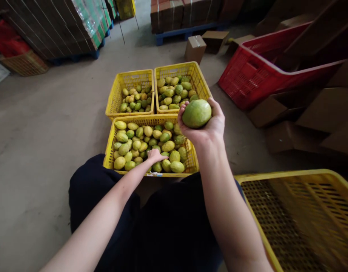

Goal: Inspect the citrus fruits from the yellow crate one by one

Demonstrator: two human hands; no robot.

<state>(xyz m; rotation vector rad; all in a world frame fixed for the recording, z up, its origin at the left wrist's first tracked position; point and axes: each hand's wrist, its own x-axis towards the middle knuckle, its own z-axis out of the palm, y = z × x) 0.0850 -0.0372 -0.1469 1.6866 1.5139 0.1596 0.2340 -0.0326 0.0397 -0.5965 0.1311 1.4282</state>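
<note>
A large green fruit [197, 113] rests in the upturned palm of my right hand [209, 126], with the fingers curled round its sides. Below and to the left, my left hand [155, 155] reaches down among the yellow-green fruits in the near yellow crate [109, 151]. Its thumb points right over a fruit; the other fingers are mostly hidden, so what they touch or hold cannot be made out. Behind the near crate stand a back left yellow crate [113, 96] with smaller fruits and a back right yellow crate [200, 81] with green and yellow fruits.
At the lower right is another yellow crate [293, 174]. A red crate [242, 73] holding cardboard stands at the right, with cardboard boxes [328, 109] beside it. Farther back are a small carton [195, 47], a blue pallet [174, 36] with stacked boxes, and a wrapped stack at the left.
</note>
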